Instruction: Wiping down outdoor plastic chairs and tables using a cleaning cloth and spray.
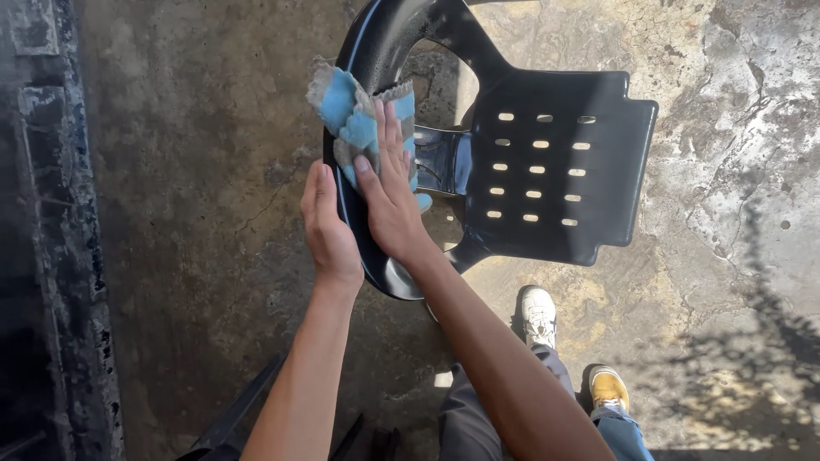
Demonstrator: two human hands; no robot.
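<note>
A blue and grey cloth (363,124) is pressed against the curved armrest rim of a black plastic chair (547,171), which is seen from above on a stained, cracked concrete floor (196,171). The cloth is draped over the rim's outer edge, with a frayed grey border bunched at its upper left and a blue corner showing below the palm. Open floor is seen to the left of the rim as far as a dark, worn strip (51,213) along the left border, and wide sunlit floor lies beyond the chair's far side on the right. The chair's seat is glossy and pierced by rows of small oval slots; an open gap is left between armrest and seat, through which the floor is visible. The right hand (389,183) is laid flat on the cloth, fingers extended and close together, not curled around anything, with the forearm running down toward the lower right. The left hand (329,226) is set against the rim's outer edge just beside the right, fingers straight and together, thumb side toward the chair. A white shoe (538,314) and a yellow shoe (608,386) are planted below the chair.
</note>
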